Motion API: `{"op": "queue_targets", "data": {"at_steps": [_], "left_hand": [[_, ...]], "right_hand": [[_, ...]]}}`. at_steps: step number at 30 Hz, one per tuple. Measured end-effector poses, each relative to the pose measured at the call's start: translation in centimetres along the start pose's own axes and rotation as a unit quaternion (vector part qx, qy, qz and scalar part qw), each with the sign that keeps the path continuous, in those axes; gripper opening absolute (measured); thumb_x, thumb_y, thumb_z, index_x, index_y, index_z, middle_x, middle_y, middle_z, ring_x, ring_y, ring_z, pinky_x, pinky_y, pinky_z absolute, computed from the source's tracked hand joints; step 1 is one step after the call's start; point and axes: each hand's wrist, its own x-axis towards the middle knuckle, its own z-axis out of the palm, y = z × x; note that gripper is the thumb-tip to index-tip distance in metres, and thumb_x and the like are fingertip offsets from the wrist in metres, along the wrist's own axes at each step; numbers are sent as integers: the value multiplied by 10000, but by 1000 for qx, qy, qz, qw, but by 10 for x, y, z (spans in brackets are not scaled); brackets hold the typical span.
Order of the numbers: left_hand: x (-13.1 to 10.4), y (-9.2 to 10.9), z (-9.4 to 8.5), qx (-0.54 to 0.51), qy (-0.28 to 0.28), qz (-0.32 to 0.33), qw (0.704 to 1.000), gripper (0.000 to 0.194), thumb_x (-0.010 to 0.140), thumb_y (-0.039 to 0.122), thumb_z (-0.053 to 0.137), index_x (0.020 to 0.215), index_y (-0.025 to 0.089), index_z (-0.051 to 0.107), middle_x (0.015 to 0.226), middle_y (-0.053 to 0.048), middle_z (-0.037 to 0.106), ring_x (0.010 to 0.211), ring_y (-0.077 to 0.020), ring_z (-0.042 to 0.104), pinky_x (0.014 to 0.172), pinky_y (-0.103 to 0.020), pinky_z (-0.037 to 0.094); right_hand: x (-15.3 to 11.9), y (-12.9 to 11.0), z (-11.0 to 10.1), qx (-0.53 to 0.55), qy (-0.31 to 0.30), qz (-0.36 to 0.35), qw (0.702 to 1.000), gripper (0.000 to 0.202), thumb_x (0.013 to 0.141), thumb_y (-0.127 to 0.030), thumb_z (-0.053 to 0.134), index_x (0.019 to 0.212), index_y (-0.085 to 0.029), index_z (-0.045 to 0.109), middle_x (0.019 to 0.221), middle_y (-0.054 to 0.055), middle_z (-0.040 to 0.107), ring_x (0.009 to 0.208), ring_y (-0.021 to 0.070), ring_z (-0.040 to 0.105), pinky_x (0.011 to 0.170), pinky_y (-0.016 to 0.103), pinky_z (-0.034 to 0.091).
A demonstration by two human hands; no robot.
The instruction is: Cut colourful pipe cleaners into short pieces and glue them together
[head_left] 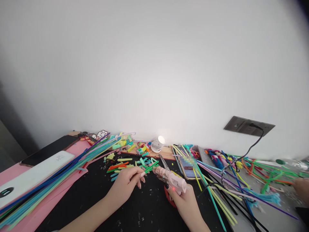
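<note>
My left hand (129, 182) pinches a short green pipe cleaner (152, 167) between thumb and fingertips. In my right hand (187, 201) is a pink hot glue gun (169, 178), its nozzle pointing left and touching or very near the green piece; I cannot tell which. A small red light glows on the gun's grip. Part of a red round thing (169, 197) shows beneath the gun. Just behind it lie metal scissors (164, 162). Cut pipe cleaner pieces (118, 166) in orange, yellow and blue are scattered beyond my left hand on the black mat (96, 193).
A lit lamp (158, 144) stands against the wall. Long pipe cleaners (60, 180) lie left beside a white device (36, 170). At right are a phone (189, 169), more pipe cleaners (222, 206), a cord running from the wall socket (248, 125), and another person's hand (301, 188).
</note>
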Motion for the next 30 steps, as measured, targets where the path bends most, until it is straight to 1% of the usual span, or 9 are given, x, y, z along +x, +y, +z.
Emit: {"op": "queue_targets", "data": {"at_steps": [5, 9, 13, 18, 20, 22, 24, 27, 30], "left_hand": [[0, 1, 0, 4, 6, 3, 1000, 267, 878, 272, 394, 705, 180, 575, 635, 20, 599, 549, -121, 579, 612, -233, 411], [-1, 0, 0, 13, 8, 4, 1000, 274, 877, 283, 393, 698, 183, 575, 623, 16, 600, 553, -127, 577, 616, -239, 416], [-1, 1, -1, 12, 9, 5, 1000, 283, 879, 287, 377, 706, 187, 577, 648, 9, 612, 556, -129, 579, 609, -240, 424], [0, 3, -1, 11, 11, 4, 1000, 288, 878, 290, 380, 699, 187, 581, 636, 12, 608, 547, -131, 578, 603, -241, 420], [0, 3, -1, 12, 12, 6, 1000, 287, 876, 288, 384, 694, 186, 581, 620, 15, 602, 545, -131, 579, 600, -239, 417], [0, 3, -2, 13, 14, 8, 1000, 282, 875, 282, 388, 695, 185, 582, 608, 17, 597, 548, -131, 581, 601, -236, 415], [0, 2, -2, 13, 15, 8, 1000, 280, 874, 278, 388, 695, 183, 581, 609, 17, 596, 547, -128, 580, 600, -232, 414], [-1, 1, -2, 10, 15, 10, 1000, 273, 874, 280, 391, 700, 180, 576, 632, 13, 603, 546, -126, 579, 603, -232, 416], [-1, 2, -2, 8, 15, 10, 1000, 275, 876, 282, 389, 701, 179, 574, 641, 12, 603, 549, -125, 579, 607, -233, 416]], "right_hand": [[-1, 1, -1, -7, 1, 2, 1000, 321, 769, -218, 517, 1038, -148, 676, 794, 61, 709, 708, 218, 649, 670, 268, 522], [0, 1, -1, -1, 0, 11, 1000, 330, 773, -228, 513, 1050, -143, 670, 763, 60, 711, 688, 216, 653, 642, 263, 529], [1, -1, -1, -11, 13, 5, 1000, 323, 775, -244, 519, 1040, -150, 678, 754, 61, 714, 646, 213, 653, 617, 266, 533], [0, -2, -1, -12, 42, 11, 999, 318, 766, -281, 544, 1009, -139, 693, 833, 85, 719, 688, 234, 661, 636, 278, 536], [1, -2, -1, -7, 49, 14, 999, 316, 755, -287, 557, 996, -136, 697, 824, 86, 720, 682, 235, 659, 613, 271, 534], [1, -1, -1, -11, 50, 17, 999, 310, 752, -290, 557, 979, -135, 701, 766, 79, 717, 636, 223, 649, 570, 259, 526], [1, 0, -1, -18, 48, 26, 998, 301, 756, -297, 547, 947, -126, 705, 663, 66, 698, 566, 203, 623, 520, 248, 507], [0, 3, 0, -21, 61, 51, 997, 297, 757, -317, 541, 887, -104, 704, 514, 38, 634, 480, 181, 571, 457, 239, 468], [0, 4, 1, -32, 74, 59, 995, 300, 753, -333, 539, 841, -95, 700, 444, 19, 581, 440, 170, 538, 434, 238, 442]]}}
